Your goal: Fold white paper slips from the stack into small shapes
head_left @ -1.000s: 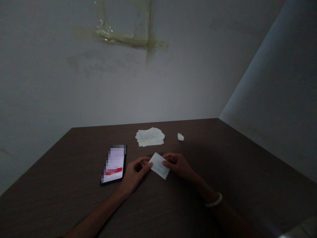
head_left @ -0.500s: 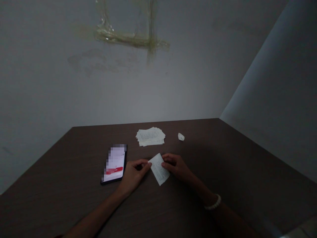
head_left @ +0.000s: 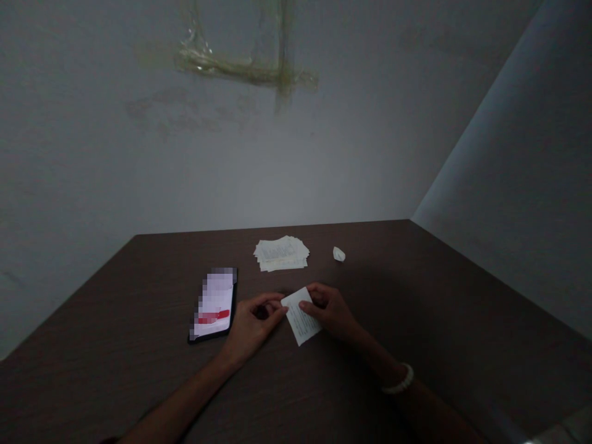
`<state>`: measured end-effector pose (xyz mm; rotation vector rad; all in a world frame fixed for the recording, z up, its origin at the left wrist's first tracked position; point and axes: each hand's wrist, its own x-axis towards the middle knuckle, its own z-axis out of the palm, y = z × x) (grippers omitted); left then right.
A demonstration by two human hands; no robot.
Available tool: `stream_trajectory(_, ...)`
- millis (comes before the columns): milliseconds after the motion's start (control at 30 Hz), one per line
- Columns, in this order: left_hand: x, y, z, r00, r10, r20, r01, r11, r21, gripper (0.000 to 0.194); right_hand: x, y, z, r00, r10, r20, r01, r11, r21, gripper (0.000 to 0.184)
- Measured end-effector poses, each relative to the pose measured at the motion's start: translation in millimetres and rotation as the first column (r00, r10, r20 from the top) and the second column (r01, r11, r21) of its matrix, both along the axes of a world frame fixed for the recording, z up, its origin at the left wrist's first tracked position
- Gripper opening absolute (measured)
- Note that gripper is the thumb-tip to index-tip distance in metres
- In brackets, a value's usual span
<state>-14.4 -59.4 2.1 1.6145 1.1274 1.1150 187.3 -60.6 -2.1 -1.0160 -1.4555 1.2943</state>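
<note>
Between my two hands is a small slip of printed paper [head_left: 300, 320], tilted, with lines of text too small to read. My left hand [head_left: 253, 320] pinches its upper left corner between thumb and fingers. On the other side, my right hand [head_left: 330, 311] grips the upper right edge, thumb on top and fingers behind. Beyond the hands lies an uneven stack of similar paper slips [head_left: 281, 253]. A small crumpled bit of white paper [head_left: 339, 254] rests to the right of that stack.
A phone [head_left: 215, 305] with a lit, partly blurred screen lies left of my left hand. The dark wooden table [head_left: 115, 320] meets a grey wall [head_left: 231, 166] at the back and another at the right. Yellowed tape [head_left: 240, 73] sticks to the back wall.
The paper slip has shifted slightly right and turned a little. My right thumb now reaches further over its face. The stack, crumpled bit and phone stay put.
</note>
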Motion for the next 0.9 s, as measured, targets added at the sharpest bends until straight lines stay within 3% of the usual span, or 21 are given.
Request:
stream_trajectory(300,0,-3,8.2,0.995,0.062,-0.082,-0.061,0.998,0.015,0.025,1,-2,4.2,1.000,0.008,0.020,-0.009,1.000,0.025,0.029)
stream_trajectory(467,1,-3,12.8,0.990,0.083,-0.117,-0.072,0.993,0.098,0.021,0,-3,4.8,1.000,0.016,0.000,-0.016,1.000,0.026,0.028)
stream_trajectory(900,1,-2,7.0,0.994,0.051,-0.095,-0.041,0.994,0.102,0.018,0,-3,3.1,0.999,0.015,-0.038,-0.014,1.000,0.019,0.029)
